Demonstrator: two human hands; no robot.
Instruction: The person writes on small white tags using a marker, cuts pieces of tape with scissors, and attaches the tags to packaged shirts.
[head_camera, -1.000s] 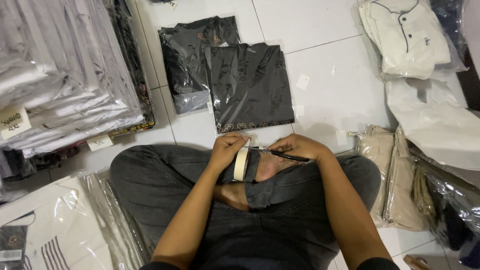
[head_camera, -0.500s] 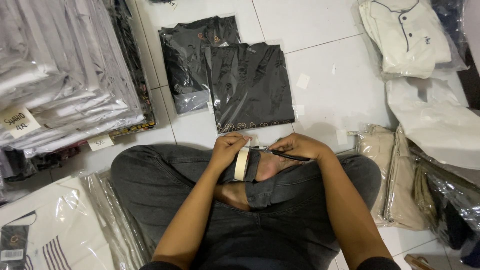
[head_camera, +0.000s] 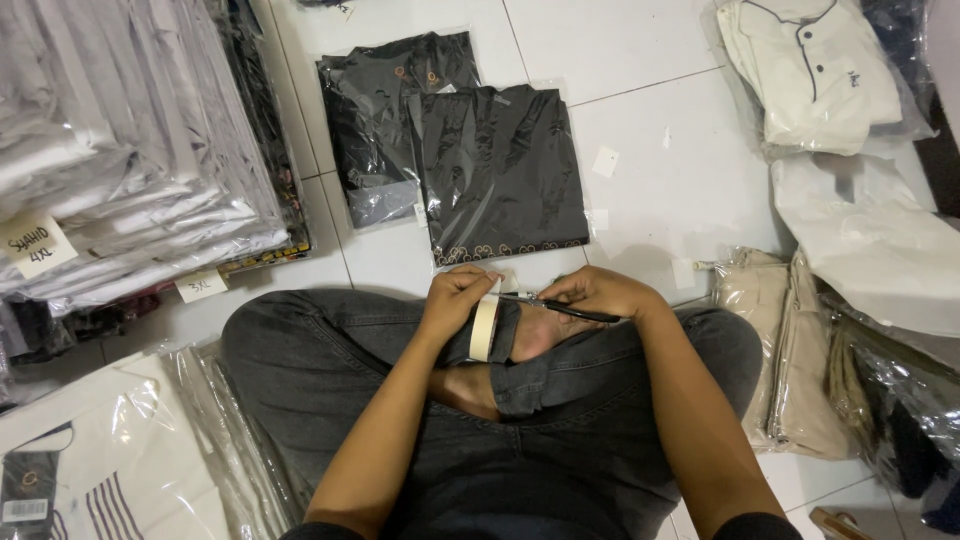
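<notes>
Clear bag (head_camera: 500, 175): dark shirt | left hand (head_camera: 458, 300): tape roll (head_camera: 484, 328)

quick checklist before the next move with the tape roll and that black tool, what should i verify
1. Left hand grips the tape roll: ok, the roll stands on edge under the fingers.
2. Right hand holds the thin black tool: ok, its tip points at the roll.
3. Tool tip at the loose tape end: cannot tell, too small to see.
4. Roll steadied on the lap: ok, it rests against the dark trousers.
5. Nearest bagged dark shirt lies flat on the tiled floor in front of the knees: ok.
6. Bag's near edge sealed: cannot tell.
</notes>
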